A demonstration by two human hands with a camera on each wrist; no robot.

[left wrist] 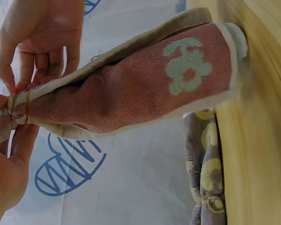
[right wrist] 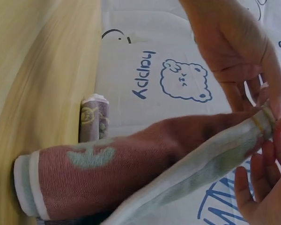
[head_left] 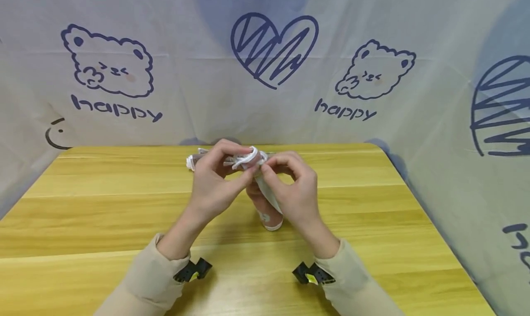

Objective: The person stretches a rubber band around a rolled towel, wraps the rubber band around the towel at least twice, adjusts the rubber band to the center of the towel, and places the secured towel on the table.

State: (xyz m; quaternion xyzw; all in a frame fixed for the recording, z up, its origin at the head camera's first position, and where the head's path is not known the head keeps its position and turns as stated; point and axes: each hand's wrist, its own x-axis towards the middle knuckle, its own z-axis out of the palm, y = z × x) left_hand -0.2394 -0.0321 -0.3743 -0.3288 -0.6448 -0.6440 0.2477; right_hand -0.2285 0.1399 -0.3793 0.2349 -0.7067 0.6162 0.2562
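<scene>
Both hands meet at the gathered upper end of a dusty-pink towel (head_left: 265, 210) with a pale green flower and white edging. My left hand (head_left: 215, 182) pinches the bunched end. My right hand (head_left: 296, 187) pinches it from the other side, fingertips close to the left ones. A thin yellowish rubber band (left wrist: 27, 107) circles the gathered neck in the left wrist view. Below it the towel (right wrist: 103, 173) hangs down and widens, its lower end close to the tabletop. Fingertips partly hide the neck.
A grey-purple towel (left wrist: 206, 159) with yellow patches, tied round its middle, lies at the table's back, partly behind my left hand. The wooden table (head_left: 103, 205) ends against a white curtain (head_left: 186, 90) with drawn bears and hearts.
</scene>
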